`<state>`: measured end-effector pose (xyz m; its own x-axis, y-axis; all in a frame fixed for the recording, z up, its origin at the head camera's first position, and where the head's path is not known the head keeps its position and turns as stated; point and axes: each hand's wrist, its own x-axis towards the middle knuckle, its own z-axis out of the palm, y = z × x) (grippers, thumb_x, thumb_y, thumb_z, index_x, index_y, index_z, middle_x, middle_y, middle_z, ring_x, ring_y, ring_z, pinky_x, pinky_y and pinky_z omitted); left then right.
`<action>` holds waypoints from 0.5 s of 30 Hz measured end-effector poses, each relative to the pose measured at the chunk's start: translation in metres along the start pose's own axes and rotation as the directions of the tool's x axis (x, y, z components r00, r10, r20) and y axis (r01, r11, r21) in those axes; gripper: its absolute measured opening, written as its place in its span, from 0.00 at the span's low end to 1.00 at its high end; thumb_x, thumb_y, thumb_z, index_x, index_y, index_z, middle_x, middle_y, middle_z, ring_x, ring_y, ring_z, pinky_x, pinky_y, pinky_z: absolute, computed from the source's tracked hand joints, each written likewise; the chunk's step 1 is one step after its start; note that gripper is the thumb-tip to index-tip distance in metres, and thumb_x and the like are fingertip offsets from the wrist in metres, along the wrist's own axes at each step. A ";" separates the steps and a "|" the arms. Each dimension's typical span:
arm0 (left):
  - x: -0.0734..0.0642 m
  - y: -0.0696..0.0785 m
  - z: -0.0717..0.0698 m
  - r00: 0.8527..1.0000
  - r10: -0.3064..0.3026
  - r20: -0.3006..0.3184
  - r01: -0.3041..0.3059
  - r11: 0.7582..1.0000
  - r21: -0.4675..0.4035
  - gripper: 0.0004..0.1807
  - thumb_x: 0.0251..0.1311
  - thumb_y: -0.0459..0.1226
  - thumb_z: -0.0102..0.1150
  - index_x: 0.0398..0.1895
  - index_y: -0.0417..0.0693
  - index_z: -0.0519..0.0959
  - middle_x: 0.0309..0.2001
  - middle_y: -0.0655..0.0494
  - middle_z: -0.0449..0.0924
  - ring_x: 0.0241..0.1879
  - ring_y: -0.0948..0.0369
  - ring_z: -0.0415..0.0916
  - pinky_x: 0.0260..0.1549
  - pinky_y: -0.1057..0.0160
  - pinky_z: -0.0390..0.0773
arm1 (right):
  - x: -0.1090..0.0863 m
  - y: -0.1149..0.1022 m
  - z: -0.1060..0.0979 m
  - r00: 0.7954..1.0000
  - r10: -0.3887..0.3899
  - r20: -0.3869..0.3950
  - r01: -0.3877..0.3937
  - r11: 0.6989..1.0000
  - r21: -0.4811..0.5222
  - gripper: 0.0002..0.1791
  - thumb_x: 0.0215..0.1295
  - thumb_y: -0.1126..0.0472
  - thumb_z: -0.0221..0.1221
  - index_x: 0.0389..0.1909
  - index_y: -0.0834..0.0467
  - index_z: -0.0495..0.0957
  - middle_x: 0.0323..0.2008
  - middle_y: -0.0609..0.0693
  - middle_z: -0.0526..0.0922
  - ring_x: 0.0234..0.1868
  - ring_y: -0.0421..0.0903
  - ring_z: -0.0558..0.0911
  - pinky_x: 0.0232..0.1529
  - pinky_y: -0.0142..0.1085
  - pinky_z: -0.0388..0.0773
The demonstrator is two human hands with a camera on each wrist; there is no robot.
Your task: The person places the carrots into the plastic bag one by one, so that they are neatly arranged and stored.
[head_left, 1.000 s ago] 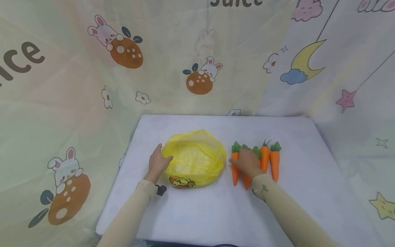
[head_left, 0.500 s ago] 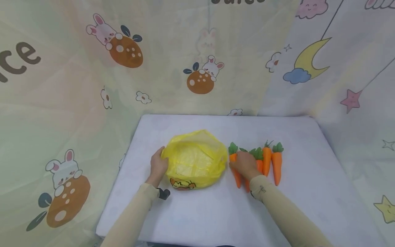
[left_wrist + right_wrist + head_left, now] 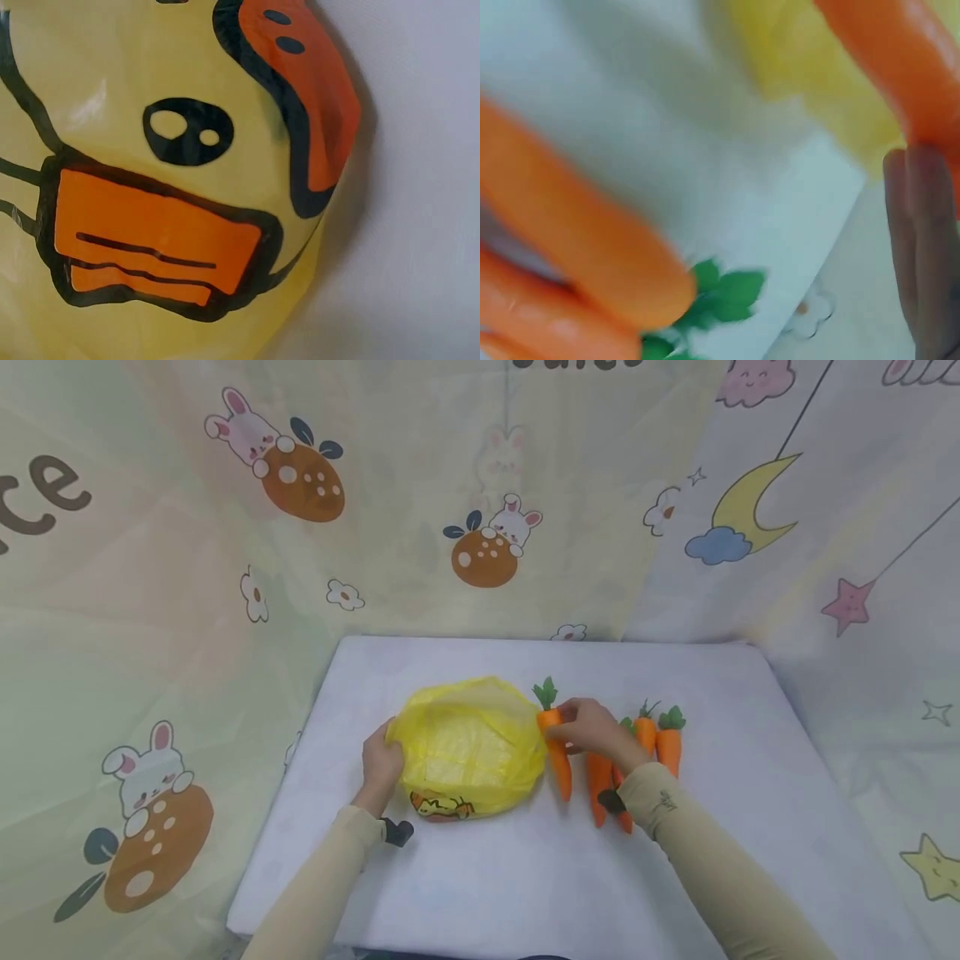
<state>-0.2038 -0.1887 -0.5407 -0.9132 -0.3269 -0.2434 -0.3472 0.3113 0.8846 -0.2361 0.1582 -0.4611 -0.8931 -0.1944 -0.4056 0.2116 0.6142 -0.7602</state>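
And here's the right hand [image 3: 592,725], pinching one carrot [image 3: 559,766] high up, thumb and fingers just below its leafy crown! That carrot sits between the yellow bag [image 3: 491,795] and the other carrots [image 3: 670,748], leaves pointing to the far side of the table [image 3: 480,877], tip to the near side, right at the bag's edge; touching or just short of it, I can't tell. Over on the left, the left hand [image 3: 381,764] lies against the bag's side, fingertips lost in the film, so whether it pinches I can't say. What good handling seems to call for: a light, firm pinch up near the crown, the tip kept from snagging that thin plastic, the wrist clear of the neighbouring carrots, and the left hand steady, so the soft wall neither slides nor caves in
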 end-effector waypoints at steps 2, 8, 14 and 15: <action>0.000 -0.001 -0.001 1.000 -0.013 -0.003 0.013 1.000 0.003 0.31 0.68 0.26 0.40 0.77 0.41 0.62 0.74 0.44 0.63 0.73 0.48 0.60 0.72 0.49 0.61 | 0.001 -0.009 0.007 0.998 -0.026 0.051 0.023 0.998 0.056 0.29 0.60 0.58 0.66 0.60 0.67 0.73 0.54 0.62 0.79 0.44 0.53 0.83 0.43 0.45 0.87; -0.002 -0.002 -0.002 0.999 -0.041 0.018 0.041 0.999 0.001 0.32 0.71 0.27 0.37 0.79 0.42 0.55 0.79 0.46 0.54 0.77 0.48 0.48 0.75 0.49 0.52 | 0.009 -0.026 0.034 0.981 -0.091 0.174 0.046 0.967 0.250 0.31 0.61 0.57 0.68 0.62 0.65 0.72 0.53 0.59 0.80 0.47 0.53 0.84 0.45 0.47 0.86; -0.003 0.000 0.000 0.999 -0.040 0.018 0.040 0.999 -0.019 0.33 0.71 0.27 0.37 0.80 0.43 0.54 0.79 0.48 0.52 0.78 0.50 0.46 0.75 0.49 0.50 | 0.018 -0.046 0.051 0.966 -0.144 0.215 0.042 0.907 0.418 0.32 0.66 0.56 0.66 0.66 0.65 0.68 0.55 0.59 0.79 0.51 0.55 0.83 0.52 0.52 0.83; -0.003 0.000 0.000 0.999 -0.041 0.016 0.041 0.999 -0.023 0.33 0.71 0.27 0.37 0.80 0.44 0.54 0.79 0.49 0.52 0.78 0.50 0.46 0.75 0.50 0.50 | 0.020 -0.049 0.054 0.965 -0.148 0.214 0.039 0.896 0.442 0.32 0.67 0.56 0.66 0.66 0.64 0.68 0.56 0.59 0.79 0.52 0.55 0.83 0.53 0.53 0.82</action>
<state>-0.2010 -0.1876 -0.5398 -0.9016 -0.3251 -0.2854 -0.3793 0.2769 0.8828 -0.2431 0.0832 -0.4599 -0.8085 -0.4424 -0.3881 0.3302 0.2048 -0.9214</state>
